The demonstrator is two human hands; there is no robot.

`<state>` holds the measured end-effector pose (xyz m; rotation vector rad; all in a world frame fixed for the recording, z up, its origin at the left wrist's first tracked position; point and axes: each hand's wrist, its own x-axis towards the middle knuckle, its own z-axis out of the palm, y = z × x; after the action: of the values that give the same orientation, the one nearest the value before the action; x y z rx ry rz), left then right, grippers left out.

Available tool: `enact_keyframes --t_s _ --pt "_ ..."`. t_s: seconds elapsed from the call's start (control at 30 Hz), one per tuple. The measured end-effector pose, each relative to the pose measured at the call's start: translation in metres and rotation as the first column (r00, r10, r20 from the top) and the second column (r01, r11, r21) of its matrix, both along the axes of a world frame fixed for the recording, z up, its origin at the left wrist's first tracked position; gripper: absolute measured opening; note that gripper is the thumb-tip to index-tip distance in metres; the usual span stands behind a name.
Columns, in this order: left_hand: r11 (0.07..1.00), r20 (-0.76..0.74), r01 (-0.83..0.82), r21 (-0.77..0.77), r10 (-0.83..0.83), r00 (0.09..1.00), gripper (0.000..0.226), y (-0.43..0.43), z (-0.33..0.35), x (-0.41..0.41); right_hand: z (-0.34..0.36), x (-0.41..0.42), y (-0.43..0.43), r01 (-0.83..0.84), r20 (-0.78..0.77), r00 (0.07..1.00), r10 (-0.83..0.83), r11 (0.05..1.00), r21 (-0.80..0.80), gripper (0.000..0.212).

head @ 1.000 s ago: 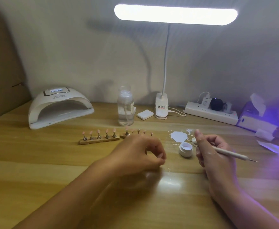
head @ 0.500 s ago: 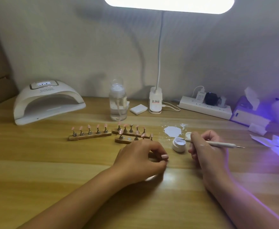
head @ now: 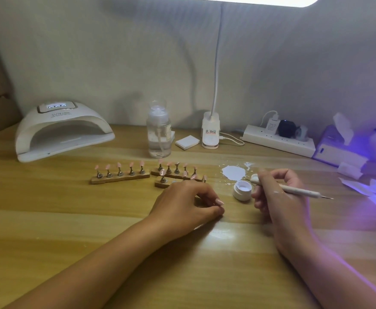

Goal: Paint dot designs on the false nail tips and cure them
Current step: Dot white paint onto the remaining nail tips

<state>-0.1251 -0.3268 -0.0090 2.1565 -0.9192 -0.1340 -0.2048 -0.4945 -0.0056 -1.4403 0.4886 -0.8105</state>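
Wooden worktop [head: 48, 219], curing lamp [head: 60, 130] parked back left for later. Left hand [head: 182, 204] rests over the front stand [head: 160, 184] of nail tips [head: 162, 172], fingers [head: 207, 195] curled, can't tell if they pinch anything. Right hand [head: 278, 197] fingers grip the dotting pen [head: 300, 191] beside the open paint pot [head: 241, 191]; its tip's too tiny to see.

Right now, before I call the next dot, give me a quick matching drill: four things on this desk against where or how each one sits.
Things:
1. curing lamp
2. paint pot
3. dotting pen
4. pump bottle

States:
A. held in the right hand
B. far left, display lit
C. lid off, white inside
D. upright behind the nail stands

Pairs: 1-B, 2-C, 3-A, 4-D
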Motion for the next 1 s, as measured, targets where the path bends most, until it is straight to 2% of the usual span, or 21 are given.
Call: enact_keyframes --t_s 0.2,0.33,0.53,0.7,0.8,0.87,1.0 --pt "0.999 0.072 -0.044 -0.018 0.045 0.996 0.003 -0.001 -0.003 -0.003 -0.006 0.002 -0.005 0.025 -0.101 0.994 -0.033 0.997 -0.072 0.021" --pt "1.000 0.077 0.023 -0.005 -0.022 0.997 0.005 -0.001 -0.002 -0.002 -0.009 0.005 -0.008 0.017 -0.177 0.983 -0.037 0.993 -0.113 0.022" --pt "0.995 0.047 0.100 0.014 -0.100 0.994 0.011 0.000 0.002 0.003 -0.012 0.008 -0.010 0.029 -0.207 0.977 -0.060 0.988 -0.150 0.026" --pt "0.997 0.075 0.075 -0.013 -0.073 0.994 0.008 -0.003 0.000 0.003 -0.011 0.008 -0.009 0.021 -0.234 0.970 -0.071 0.978 -0.208 0.028" --pt "0.998 0.097 0.056 -0.034 -0.053 0.994 0.008 -0.003 -0.002 0.002 -0.008 0.006 -0.006 0.050 -0.185 0.978 -0.094 0.972 -0.230 0.028" --pt "0.998 0.131 0.060 -0.018 -0.057 0.990 0.009 -0.002 -0.002 0.002 -0.002 0.003 -0.001 0.067 -0.096 0.992 -0.086 0.981 -0.183 0.025" --pt "0.998 0.162 0.054 0.011 -0.055 0.985 0.011 -0.001 -0.002 0.002 0.007 -0.002 0.018 -0.072 0.019 0.997 0.073 0.997 -0.014 0.023"
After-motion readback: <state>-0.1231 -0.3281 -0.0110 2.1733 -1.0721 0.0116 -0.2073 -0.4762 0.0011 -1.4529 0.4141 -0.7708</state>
